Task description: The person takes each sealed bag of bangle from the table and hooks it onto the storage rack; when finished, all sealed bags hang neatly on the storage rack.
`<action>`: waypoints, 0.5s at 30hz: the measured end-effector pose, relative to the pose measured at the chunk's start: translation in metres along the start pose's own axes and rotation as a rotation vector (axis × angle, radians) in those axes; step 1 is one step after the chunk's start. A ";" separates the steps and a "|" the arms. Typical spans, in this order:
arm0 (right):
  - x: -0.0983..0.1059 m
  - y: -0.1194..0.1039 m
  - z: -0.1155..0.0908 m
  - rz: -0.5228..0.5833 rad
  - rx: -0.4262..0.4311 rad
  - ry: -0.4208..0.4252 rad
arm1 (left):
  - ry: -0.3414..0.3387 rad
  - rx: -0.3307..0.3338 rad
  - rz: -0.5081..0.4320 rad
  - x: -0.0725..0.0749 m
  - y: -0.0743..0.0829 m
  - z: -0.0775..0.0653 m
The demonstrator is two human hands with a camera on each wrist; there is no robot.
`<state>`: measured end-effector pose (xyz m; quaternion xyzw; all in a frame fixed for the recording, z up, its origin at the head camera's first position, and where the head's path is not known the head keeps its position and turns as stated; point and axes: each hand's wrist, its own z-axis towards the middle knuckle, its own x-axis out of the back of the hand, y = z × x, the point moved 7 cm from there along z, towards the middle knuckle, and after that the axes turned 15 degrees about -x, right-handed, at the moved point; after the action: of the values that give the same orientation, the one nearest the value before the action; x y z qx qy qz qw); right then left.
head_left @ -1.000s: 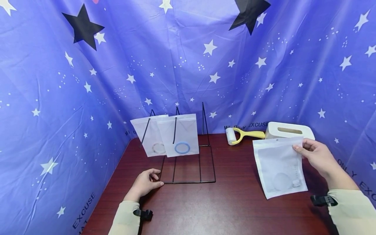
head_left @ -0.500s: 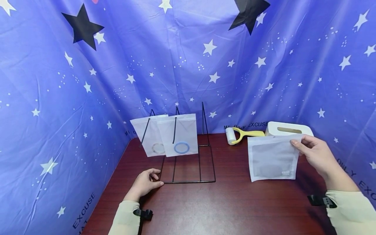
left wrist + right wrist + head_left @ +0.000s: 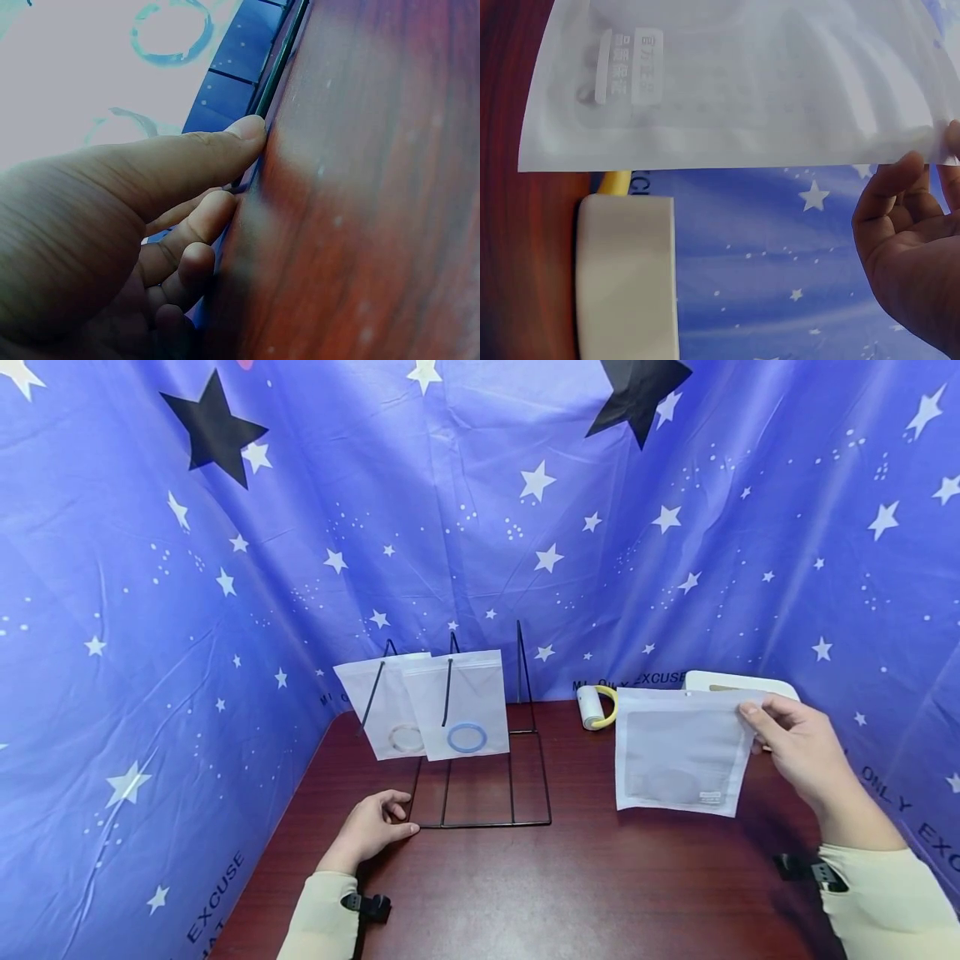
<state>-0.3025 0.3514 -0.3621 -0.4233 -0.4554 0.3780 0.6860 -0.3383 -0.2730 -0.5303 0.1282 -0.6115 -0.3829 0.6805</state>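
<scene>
My right hand (image 3: 795,747) pinches a white translucent zip pouch (image 3: 678,752) by its upper right corner. The pouch hangs above the table's right side; a round shape shows faintly inside, near small printed lettering. At the front left corner of a black wire rack (image 3: 480,826), my left hand (image 3: 367,829) holds the frame, thumb on the bar (image 3: 279,64) and the other fingers curled beside it. Two similar pouches hang on the rack's left and middle hooks. One shows a pale ring (image 3: 407,738), the other pouch (image 3: 457,702) a blue ring (image 3: 467,737). The right hook (image 3: 519,664) carries nothing.
A lint roller (image 3: 591,707) with a yellow handle lies at the back, partly hidden by the held pouch. Beside it stands a white box (image 3: 738,680) with a slot on top. Blue star-printed cloth (image 3: 480,527) surrounds the dark red tabletop (image 3: 570,893).
My right hand has moved left and slightly up with the pouch, which has swung to face forward and now covers the roller's handle. The left hand stays on the rack.
</scene>
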 end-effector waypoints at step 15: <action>-0.017 -0.040 -0.008 0.193 0.097 0.113 | 0.000 -0.002 -0.001 0.002 0.003 0.000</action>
<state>-0.2951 0.3197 -0.3317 -0.4520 -0.3543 0.4392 0.6908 -0.3370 -0.2724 -0.5276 0.1279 -0.6110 -0.3838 0.6804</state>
